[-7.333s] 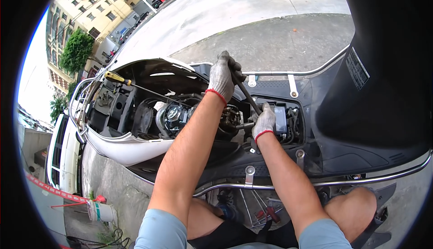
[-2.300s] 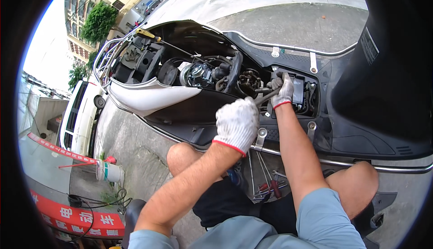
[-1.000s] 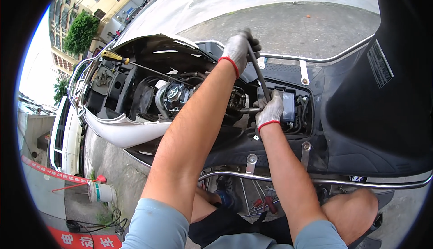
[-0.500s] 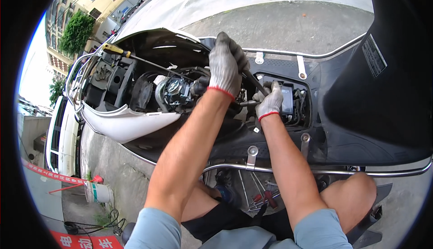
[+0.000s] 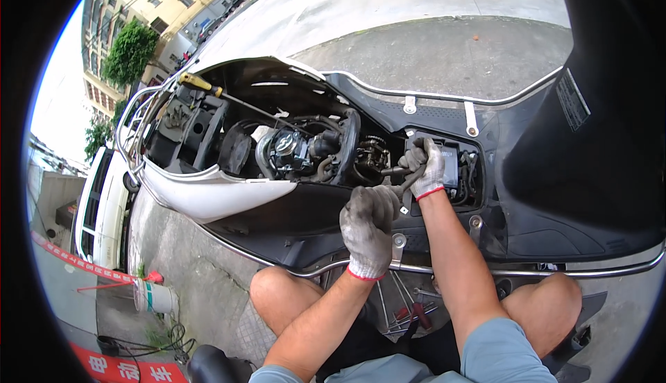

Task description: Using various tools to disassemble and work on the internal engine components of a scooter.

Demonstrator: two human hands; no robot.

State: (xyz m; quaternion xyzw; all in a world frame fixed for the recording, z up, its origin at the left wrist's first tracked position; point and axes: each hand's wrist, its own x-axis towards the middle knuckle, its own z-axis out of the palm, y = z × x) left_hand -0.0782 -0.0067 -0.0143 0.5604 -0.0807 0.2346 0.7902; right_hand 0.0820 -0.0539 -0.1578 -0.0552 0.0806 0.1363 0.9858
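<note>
Both of my hands wear grey work gloves with red cuffs. My left hand [image 5: 368, 227] is closed around the handle end of a ratchet wrench [image 5: 412, 179], over the near side of the scooter. Higher up, my right hand [image 5: 428, 168] wraps the wrench's head end. From there a metal socket extension [image 5: 395, 171] points left into the exposed engine parts [image 5: 373, 157]; its tip is hard to make out. Just right of that hand, a battery [image 5: 451, 168] sits in the floorboard compartment. The carburetor [image 5: 286, 143] lies uncovered farther left.
A long screwdriver with a yellow handle [image 5: 198, 82] rests across the open scooter body. A chrome side rail [image 5: 333, 270] runs along the near edge. Several hand tools [image 5: 416, 313] lie on the ground between my legs. A white bucket [image 5: 154, 295] stands at lower left.
My left hand has swung from the far side down to the near side, turning the wrench handle toward me. My right hand has stayed at the wrench's head.
</note>
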